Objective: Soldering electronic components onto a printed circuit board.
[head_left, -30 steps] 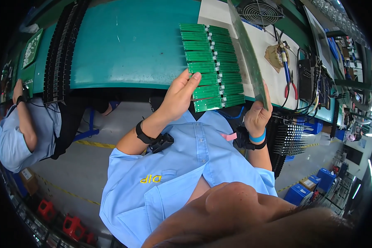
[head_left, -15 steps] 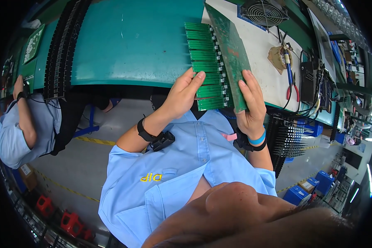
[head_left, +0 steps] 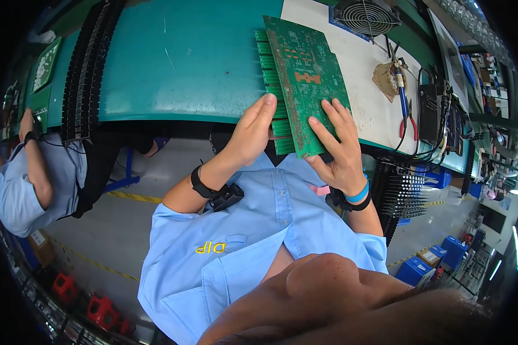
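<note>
A smooth green work table [head_left: 178,63] spreads widely to the left of a large, flat green circuit board [head_left: 308,86]. Far left of this board is a long black ribbed plastic rack [head_left: 86,75], perhaps put there to stay away from the elbows. Just left of the board, the left hand [head_left: 252,129] pinches the edge of a panel of narrow green circuit strips [head_left: 271,76], thumb on top, probably to keep it steady; the board covers the panel's right part. On the board's face, the right hand [head_left: 341,146] lays spread fingers, its thumb at the near edge, apparently to control the board; whether it also grips underneath, I cannot tell. Right of the board, a blue-handled pen-shaped tool [head_left: 404,103] leans at a brown holder [head_left: 384,80], with red-handled metal pliers [head_left: 414,126] beside it, seemingly for easy reach.
</note>
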Demonstrator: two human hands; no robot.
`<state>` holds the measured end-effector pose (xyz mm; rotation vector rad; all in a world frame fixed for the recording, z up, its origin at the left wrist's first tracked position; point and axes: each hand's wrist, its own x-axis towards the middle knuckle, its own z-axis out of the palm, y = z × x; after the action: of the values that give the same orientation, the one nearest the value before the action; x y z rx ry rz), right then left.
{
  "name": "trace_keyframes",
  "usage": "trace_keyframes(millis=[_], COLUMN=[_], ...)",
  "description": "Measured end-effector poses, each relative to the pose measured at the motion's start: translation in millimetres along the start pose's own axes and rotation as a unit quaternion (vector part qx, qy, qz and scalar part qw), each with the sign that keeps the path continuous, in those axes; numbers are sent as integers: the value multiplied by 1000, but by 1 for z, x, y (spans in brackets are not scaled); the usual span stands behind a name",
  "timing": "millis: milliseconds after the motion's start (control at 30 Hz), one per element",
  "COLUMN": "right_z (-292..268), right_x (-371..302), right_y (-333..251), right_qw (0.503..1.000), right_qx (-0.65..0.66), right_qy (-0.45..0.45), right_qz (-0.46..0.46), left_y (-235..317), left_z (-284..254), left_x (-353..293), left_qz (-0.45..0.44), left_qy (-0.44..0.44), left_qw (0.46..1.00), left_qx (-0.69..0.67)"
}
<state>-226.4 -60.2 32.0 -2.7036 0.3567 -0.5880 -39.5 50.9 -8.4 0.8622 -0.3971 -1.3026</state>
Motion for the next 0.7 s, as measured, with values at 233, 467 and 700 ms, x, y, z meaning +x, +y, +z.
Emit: trace_keyframes(millis=[233,467,700], right_z=[2,4,15], right_x=[-1,1,3], right_y=[-2,-3,0], right_qw=[1000,1000,996], right_qx=[-3,-11,-85], right_qy=[-14,-8,35], right_qz=[4,19,5], left_y=[1,4,5], left_z=[0,5,5], left_x=[0,-2,0], left_qz=[-1,1,-8], left_qy=[-17,3,10], left_qw=[1000,1000,999], left_qx=[-25,-24,-32])
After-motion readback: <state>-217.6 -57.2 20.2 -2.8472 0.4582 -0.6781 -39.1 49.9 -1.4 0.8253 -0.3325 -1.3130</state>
